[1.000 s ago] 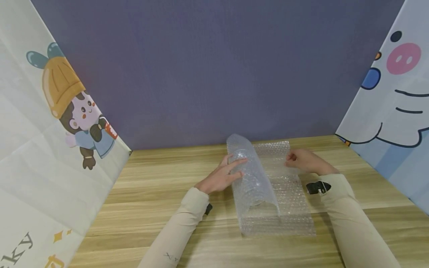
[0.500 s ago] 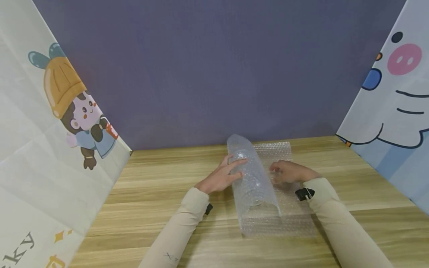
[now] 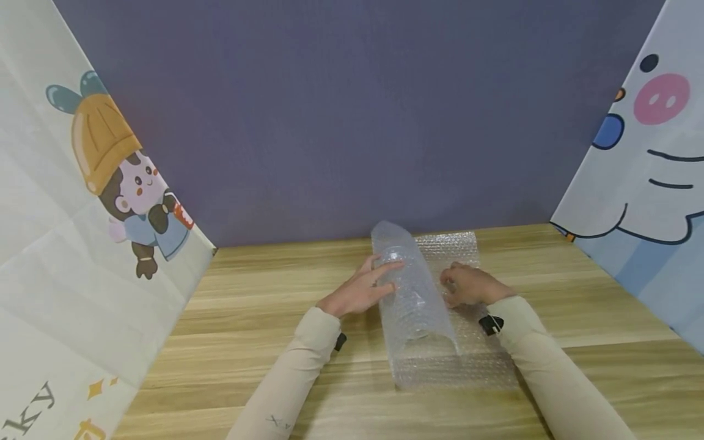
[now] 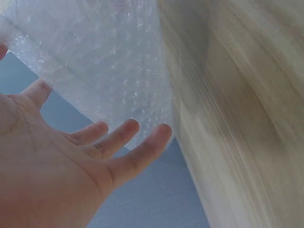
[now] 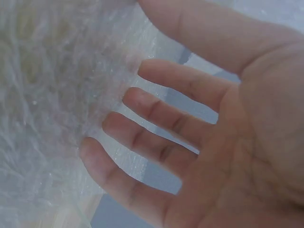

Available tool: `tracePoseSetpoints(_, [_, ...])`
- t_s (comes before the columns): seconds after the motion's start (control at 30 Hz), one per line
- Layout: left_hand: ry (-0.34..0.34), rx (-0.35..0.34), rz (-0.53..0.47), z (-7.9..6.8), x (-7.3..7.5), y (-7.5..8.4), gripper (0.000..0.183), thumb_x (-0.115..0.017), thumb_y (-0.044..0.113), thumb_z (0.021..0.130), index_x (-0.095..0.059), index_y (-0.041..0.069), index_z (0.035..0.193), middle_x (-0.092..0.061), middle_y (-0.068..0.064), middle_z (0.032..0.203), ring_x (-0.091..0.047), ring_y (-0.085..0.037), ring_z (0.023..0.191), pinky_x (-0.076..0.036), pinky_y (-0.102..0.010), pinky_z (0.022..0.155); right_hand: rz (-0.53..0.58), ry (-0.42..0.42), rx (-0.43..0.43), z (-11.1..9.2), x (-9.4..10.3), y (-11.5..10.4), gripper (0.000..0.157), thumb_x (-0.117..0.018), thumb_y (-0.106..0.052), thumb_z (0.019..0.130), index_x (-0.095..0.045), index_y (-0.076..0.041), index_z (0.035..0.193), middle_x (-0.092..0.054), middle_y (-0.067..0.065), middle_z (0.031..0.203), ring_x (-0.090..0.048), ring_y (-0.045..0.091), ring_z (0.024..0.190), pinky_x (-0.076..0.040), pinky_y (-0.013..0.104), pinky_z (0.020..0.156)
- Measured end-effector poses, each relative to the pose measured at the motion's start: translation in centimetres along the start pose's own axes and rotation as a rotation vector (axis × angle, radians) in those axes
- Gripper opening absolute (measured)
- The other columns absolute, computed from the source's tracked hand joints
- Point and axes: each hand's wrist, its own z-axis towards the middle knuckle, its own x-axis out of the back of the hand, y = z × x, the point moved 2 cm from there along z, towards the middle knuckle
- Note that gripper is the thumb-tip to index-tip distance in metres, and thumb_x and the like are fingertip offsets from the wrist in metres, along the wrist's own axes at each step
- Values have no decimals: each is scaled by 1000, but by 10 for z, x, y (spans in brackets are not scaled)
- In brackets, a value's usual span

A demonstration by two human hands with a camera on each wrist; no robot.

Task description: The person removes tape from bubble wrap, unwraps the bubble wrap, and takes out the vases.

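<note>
A sheet of bubble wrap point(image 3: 481, 370) lies on the wooden table, its left part folded over toward the right. Beneath this raised flap, a clear rounded object point(image 3: 421, 333) shows faintly; the wrap hides most of it. My left hand point(image 3: 360, 288) rests on the flap's left side with fingers spread, and in the left wrist view its fingertips point(image 4: 164, 130) are against the wrap. At the flap's right edge, my right hand point(image 3: 467, 286) is over the flat part of the sheet. Its fingers are relaxed and slightly bent, tips at the wrap point(image 5: 52, 109) in the right wrist view.
A dark purple-grey panel point(image 3: 352, 122) rises along the table's back edge. Printed cloth sides stand at left point(image 3: 55, 244) and right point(image 3: 654, 201). Bare wood grain point(image 3: 264, 293) shows to the left of the wrap.
My right hand has moved left from the sheet's far right edge to the folded flap's edge. The left hand and the wrap have stayed almost where they were.
</note>
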Motion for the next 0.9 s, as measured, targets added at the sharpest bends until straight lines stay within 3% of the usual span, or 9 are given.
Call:
tracePoseSetpoints(0.33, [36, -14, 80, -3, -1, 5, 53, -42, 51, 105, -35, 43, 157, -4, -11, 173, -24, -40, 155, -37, -66, 116, -9, 10, -19, -1, -3, 1, 41, -87, -24, 79, -74, -4, 114, -65, 10, 106, -63, 28, 97, -55, 48, 85])
tracePoseSetpoints(0.57, [57, -34, 126, 0, -5, 10, 53, -42, 50, 106, -37, 40, 157, -8, -9, 173, -21, -37, 157, -36, -64, 118, 106, 47, 0, -8, -8, 12, 51, -85, -29, 83, -71, 1, 123, -64, 17, 118, -59, 41, 113, -52, 59, 96])
tracePoseSetpoints(0.73, [99, -57, 194, 0, -7, 16, 53, -41, 46, 105, -40, 35, 157, -15, -10, 172, -21, -34, 157, -35, -62, 119, 159, 38, -21, -10, -9, 13, 54, -80, -37, 88, -70, 0, 126, -60, 16, 122, -54, 43, 118, -51, 60, 93])
tracePoseSetpoints(0.9, [134, -92, 250, -1, -6, 25, 50, -43, 40, 105, -45, 31, 154, -23, -13, 170, -22, -33, 157, -31, -61, 122, 133, 42, -56, -9, -8, 11, 51, -75, -40, 91, -71, -3, 126, -59, 13, 121, -55, 36, 111, -53, 54, 85])
